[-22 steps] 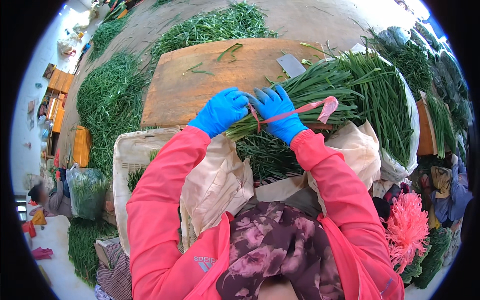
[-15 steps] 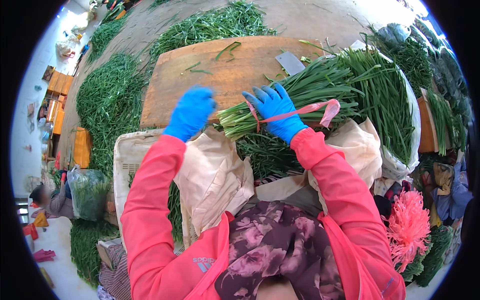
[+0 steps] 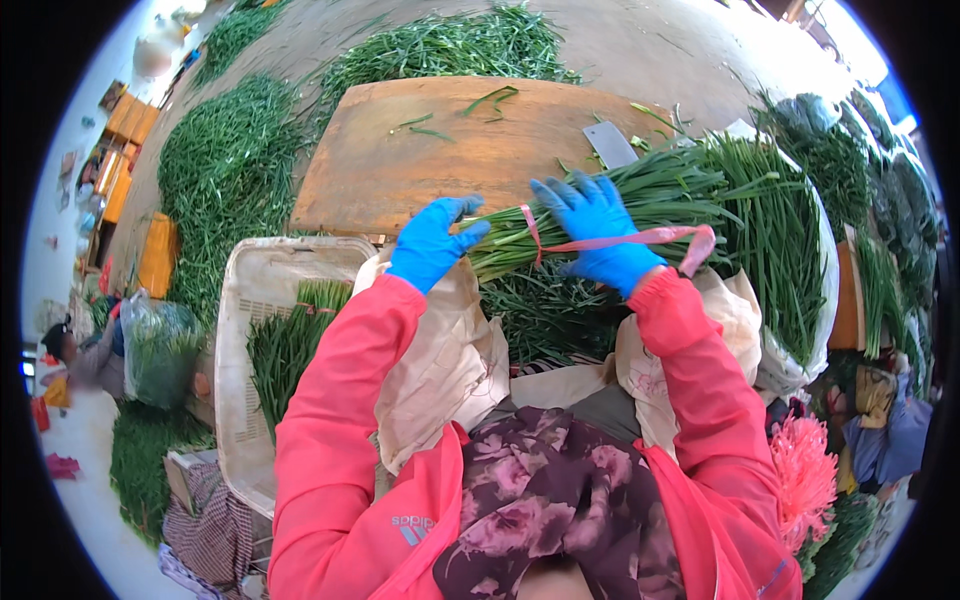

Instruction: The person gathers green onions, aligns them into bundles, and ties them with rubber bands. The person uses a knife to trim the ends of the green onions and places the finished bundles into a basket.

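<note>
A bunch of green chives (image 3: 650,190) lies slantwise above my lap, its pale cut ends to the left and leaves to the right. A pink tie strip (image 3: 640,238) circles it near the ends, with its loose tail running right. My right hand (image 3: 603,228), in a blue glove, grips the bunch beside the tie, fingers spread over the top and thumb hidden. Around the cut ends curls my left hand (image 3: 432,243), also blue-gloved, fingers above and thumb below. Just beyond the bunch, a cleaver blade (image 3: 610,146) rests on a wooden board (image 3: 400,165).
At left stands a pale plastic crate (image 3: 232,350) holding a tied chive bunch (image 3: 285,345). A white sack (image 3: 826,260) of chives stands at right, near a bundle of pink strips (image 3: 803,475). Loose chives (image 3: 225,190) heap on the floor. A person (image 3: 95,350) is at far left.
My left hand has moved right and down onto the cut ends of the chives. My right hand stays on the bunch. The view has shifted, so more of the crate shows.
</note>
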Demonstrator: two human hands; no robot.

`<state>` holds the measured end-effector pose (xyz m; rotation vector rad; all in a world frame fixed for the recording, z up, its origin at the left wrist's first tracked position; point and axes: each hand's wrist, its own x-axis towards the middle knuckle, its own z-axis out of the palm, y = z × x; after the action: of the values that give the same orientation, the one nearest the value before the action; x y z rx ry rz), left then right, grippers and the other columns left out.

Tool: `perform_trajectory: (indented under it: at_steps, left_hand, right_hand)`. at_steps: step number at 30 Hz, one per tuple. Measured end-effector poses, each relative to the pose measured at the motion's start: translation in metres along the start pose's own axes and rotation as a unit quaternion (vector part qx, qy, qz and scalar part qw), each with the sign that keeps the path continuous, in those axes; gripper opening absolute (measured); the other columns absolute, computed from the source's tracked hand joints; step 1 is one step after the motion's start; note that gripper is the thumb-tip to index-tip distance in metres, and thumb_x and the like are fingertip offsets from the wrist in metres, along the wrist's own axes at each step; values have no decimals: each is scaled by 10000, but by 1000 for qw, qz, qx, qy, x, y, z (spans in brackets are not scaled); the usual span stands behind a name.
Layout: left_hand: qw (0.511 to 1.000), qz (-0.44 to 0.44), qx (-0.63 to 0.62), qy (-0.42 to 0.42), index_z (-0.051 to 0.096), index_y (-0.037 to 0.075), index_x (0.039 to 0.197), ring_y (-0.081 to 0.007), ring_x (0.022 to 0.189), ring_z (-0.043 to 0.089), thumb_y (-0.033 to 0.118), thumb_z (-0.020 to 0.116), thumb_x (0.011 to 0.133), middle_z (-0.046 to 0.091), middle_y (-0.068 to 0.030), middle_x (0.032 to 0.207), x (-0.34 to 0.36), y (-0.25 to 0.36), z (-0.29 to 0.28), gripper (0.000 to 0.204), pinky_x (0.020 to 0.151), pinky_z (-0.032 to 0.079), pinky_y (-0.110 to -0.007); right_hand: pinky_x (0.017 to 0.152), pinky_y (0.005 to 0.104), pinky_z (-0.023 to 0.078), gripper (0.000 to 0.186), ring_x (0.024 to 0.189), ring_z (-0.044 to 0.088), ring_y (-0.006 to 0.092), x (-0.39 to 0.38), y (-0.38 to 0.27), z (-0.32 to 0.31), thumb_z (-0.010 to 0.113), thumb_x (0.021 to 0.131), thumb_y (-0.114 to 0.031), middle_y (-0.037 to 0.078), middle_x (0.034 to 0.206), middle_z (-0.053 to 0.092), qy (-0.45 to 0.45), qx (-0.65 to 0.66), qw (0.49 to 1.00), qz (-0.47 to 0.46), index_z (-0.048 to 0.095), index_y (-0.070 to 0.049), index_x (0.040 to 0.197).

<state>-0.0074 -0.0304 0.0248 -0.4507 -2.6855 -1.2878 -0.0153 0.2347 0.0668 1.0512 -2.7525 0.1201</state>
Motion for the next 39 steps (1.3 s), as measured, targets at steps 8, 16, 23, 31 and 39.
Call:
perform_trajectory:
  at_steps: [8,16,23,31,39]
  left_hand:
    - [974,-158,-158,-31,673,51,951,-98,699,570,296,624,887,627,-25,762,16,-18,17,258,571,476,-263]
    - [973,-176,-149,-25,695,42,897,-137,633,559,308,627,871,632,-70,719,19,-13,17,275,587,447,-306]
    - [977,-170,-121,-37,697,35,850,-145,605,543,357,640,853,610,-93,657,23,-16,14,327,594,433,-324]
    - [966,-177,-184,-35,691,22,830,-131,635,550,318,661,847,628,-97,685,20,-17,19,298,622,446,-312]
    - [922,-124,-332,155,606,84,1200,-131,977,534,398,422,978,638,-44,1118,19,-45,49,426,899,406,-297]
  right_hand:
    - [808,363,505,227,915,646,286,-4,30,-33,651,834,-141,144,995,661,95,289,930,205,651,-63,1047]
    - [512,372,454,195,622,611,236,37,-26,2,625,791,-202,37,723,595,47,-33,998,-17,665,-216,981]
    - [514,360,436,247,628,596,206,50,-24,14,599,791,-160,23,658,537,101,-130,977,-138,640,-242,1020]
    - [590,339,460,74,676,600,216,49,-23,14,628,823,-133,49,730,614,94,155,981,-71,654,-128,892]
    - [691,280,468,151,745,571,132,44,35,-24,548,902,-110,63,888,665,334,611,679,231,651,-63,1001]
